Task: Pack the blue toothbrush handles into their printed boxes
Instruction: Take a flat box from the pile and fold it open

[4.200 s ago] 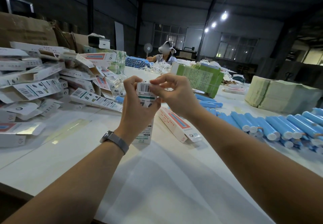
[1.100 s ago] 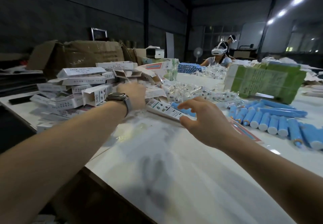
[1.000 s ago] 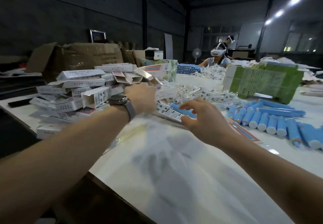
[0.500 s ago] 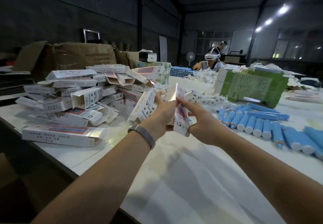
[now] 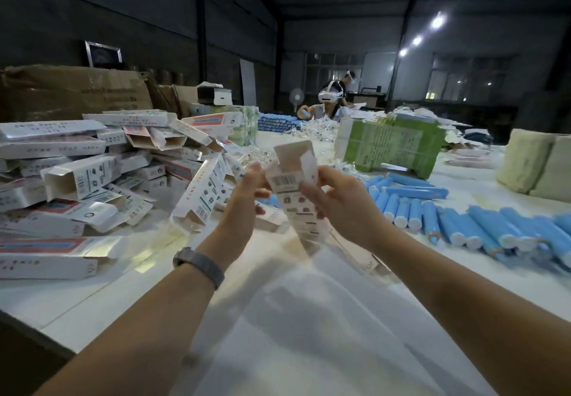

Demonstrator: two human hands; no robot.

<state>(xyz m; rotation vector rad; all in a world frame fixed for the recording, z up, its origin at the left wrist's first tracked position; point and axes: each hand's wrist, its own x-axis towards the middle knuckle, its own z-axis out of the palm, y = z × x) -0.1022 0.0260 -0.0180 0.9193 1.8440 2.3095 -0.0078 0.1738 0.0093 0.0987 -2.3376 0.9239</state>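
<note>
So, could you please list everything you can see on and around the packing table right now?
held box: one, white printed, top flaps open, upright between both hands
box pile: many, white printed, heaped on the table's left
blue toothbrush handles: many, blue with white ends, lying in rows on the right
green bundle: one, green, far side of table
pale stacks: two, beige, far right
cardboard carton: one, brown, behind the pile
table: one, white
coworker: one, seated at the far end
watch: one, grey, left wrist
left hand: grips the box's left side
right hand: fingers grip its right side
</note>
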